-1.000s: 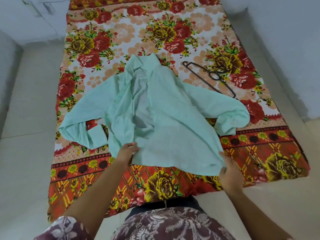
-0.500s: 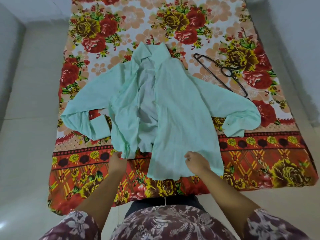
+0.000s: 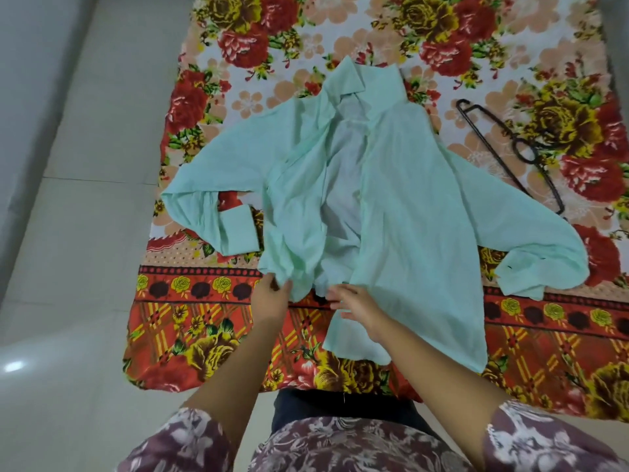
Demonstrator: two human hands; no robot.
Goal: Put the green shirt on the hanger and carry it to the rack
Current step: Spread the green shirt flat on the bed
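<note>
My left hand (image 3: 272, 299) pinches the green shirt (image 3: 408, 199) hem, right hand (image 3: 357, 310) spread open over it; black hanger (image 3: 493, 142) apart, upper right, on floral bedsheet (image 3: 204, 321).

No legible text, label, brand or number anywhere in view.

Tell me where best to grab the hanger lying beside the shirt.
I'd pinch the hanger at the neck by its hook loop, from above with the right hand. It lies flat on the floral sheet, clear of the green shirt there.
</note>
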